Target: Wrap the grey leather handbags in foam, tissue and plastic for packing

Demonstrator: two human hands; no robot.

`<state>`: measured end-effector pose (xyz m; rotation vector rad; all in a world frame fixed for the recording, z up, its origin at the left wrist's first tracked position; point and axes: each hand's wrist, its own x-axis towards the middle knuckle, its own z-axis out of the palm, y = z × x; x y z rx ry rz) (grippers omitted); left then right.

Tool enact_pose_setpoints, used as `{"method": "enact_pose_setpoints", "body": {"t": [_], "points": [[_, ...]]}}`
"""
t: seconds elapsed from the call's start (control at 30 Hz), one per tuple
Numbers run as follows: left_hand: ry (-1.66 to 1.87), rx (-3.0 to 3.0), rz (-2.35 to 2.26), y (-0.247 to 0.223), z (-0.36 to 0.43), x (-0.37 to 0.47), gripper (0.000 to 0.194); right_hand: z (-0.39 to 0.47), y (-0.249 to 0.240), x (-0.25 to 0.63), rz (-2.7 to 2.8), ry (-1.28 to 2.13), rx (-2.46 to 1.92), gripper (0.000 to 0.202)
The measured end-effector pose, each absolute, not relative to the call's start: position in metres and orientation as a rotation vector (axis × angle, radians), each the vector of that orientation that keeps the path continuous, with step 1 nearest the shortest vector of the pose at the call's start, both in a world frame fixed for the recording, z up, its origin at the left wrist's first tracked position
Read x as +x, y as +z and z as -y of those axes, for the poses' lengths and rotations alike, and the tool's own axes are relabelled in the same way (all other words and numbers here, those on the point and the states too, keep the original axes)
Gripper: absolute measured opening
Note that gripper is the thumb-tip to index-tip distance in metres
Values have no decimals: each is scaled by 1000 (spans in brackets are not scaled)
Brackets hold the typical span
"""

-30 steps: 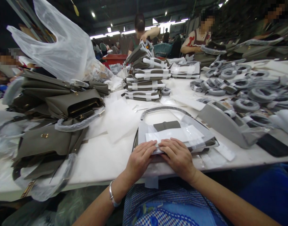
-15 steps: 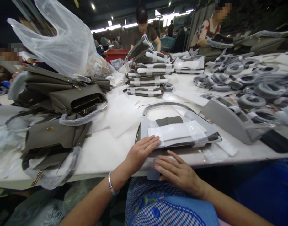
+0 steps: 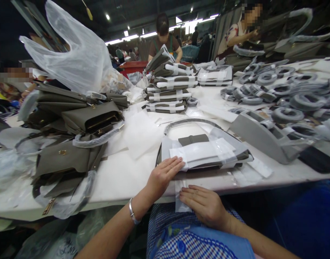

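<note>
A grey-brown handbag [image 3: 194, 138] lies on its side in front of me, wrapped with a white paper sheet [image 3: 200, 154] and clear tape [image 3: 224, 151]; its wrapped handle arches toward the back. My left hand [image 3: 165, 176] rests flat on the wrapping's front left corner, fingers stretched out together. Below the table's front edge, my right hand [image 3: 205, 205] lies with extended fingers against a translucent strip [image 3: 182, 196] that hangs down from under the bag. Its thumb is hidden.
Unwrapped handbags [image 3: 65, 158] are heaped at left beside a large plastic bag [image 3: 81, 54]. Wrapped bags are stacked [image 3: 167, 95] at the back. A grey tape dispenser [image 3: 262, 133], coiled wrapped straps [image 3: 286, 113] and a dark flat object [image 3: 320, 162] lie at right. Co-workers stand behind the table.
My right hand has moved slightly lower and its fingers have drawn closer together; more of the hanging strip shows. My left hand stays on the handbag.
</note>
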<state>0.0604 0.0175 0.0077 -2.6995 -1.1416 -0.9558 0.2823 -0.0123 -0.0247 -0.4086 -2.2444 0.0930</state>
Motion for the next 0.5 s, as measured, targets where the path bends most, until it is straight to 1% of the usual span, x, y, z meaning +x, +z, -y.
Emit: {"method": "enact_pose_setpoints", "body": {"t": [0.23, 0.33, 0.5], "points": [[-988, -2631, 1169, -2, -17, 64, 46, 27, -19, 287, 2218, 119, -424, 30], [-979, -2613, 1175, -5, -17, 65, 46, 27, -4, 285, 2206, 146, -423, 27], [-989, -2593, 1167, -6, -16, 67, 43, 12, 31, 285, 2208, 156, -434, 28]]}}
